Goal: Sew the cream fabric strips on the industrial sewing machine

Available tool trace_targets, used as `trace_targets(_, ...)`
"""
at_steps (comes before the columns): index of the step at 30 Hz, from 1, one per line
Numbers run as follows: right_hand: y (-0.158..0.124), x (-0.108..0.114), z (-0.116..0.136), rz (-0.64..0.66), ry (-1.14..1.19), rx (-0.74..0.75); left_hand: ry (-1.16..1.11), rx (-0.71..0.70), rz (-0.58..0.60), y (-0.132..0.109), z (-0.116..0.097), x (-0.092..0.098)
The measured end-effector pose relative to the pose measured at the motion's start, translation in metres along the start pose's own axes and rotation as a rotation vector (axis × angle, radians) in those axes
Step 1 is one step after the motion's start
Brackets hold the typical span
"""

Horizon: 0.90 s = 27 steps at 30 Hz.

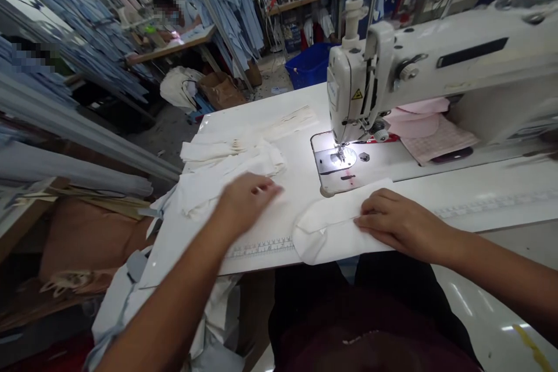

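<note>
Downward head view: two bare forearms reached over a white counter [296, 122].

Right hand [403, 224]: flat and open, fingers lying close together, resting on the fabric without clamping it.

Left hand [248, 200]: blurred, so I could not tell whether its fingers were apart or together; it was just beside a loose white fabric pile [231, 168].

Held piece: a folded white fabric strip [331, 229] lay on the counter near its front edge, just in front of the needle plate [335, 161].

Machine: a white industrial sewing machine [418, 64] stood at the right, with pink fabric [429, 131] behind its needle.

Background: a blue plastic crate [309, 64] sat on the floor, and a co-worker [187, 20] sat at a bench among hanging blue shirts [231, 6].
</note>
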State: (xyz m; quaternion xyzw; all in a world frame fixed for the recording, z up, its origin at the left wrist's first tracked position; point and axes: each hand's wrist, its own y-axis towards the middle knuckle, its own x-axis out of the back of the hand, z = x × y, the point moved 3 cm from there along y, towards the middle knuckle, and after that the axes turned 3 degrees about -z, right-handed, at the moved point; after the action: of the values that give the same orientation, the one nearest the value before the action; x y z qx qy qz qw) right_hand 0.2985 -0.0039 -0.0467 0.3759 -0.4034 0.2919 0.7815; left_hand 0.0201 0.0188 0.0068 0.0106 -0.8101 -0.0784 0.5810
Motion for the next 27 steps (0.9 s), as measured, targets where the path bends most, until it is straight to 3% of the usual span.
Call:
trace_targets(1, 0.001, 0.0, 0.0, 0.005, -0.018, 0.006, -0.046, -0.028, 0.141, -0.007, -0.016, -0.016)
trace_targets(4, 0.002, 0.001, 0.0, 0.009, -0.081, 0.034, -0.118, -0.048, 0.299, -0.021, -0.047, -0.042)
trace_targets(6, 0.0, 0.003, 0.001, 0.006, -0.136, 0.076, -0.251, 0.062, 0.311, -0.022, -0.048, -0.043)
trace_targets(10, -0.003, 0.005, 0.002, 0.018, -0.223, 0.15, -0.518, 0.351, 0.342, -0.013, -0.027, -0.038)
trace_targets(17, 0.004, 0.0, 0.005, -0.034, -0.239, 0.117, 0.011, 0.092, 0.2, -0.015, -0.017, -0.028)
trace_targets(24, 0.002, -0.01, 0.0, -0.114, -0.231, 0.065, -0.006, 0.015, 0.113, -0.032, -0.01, -0.025)
trace_targets(27, -0.006, -0.013, -0.006, -0.109, -0.212, 0.068, -0.053, -0.011, -0.004, -0.035, -0.002, -0.016)
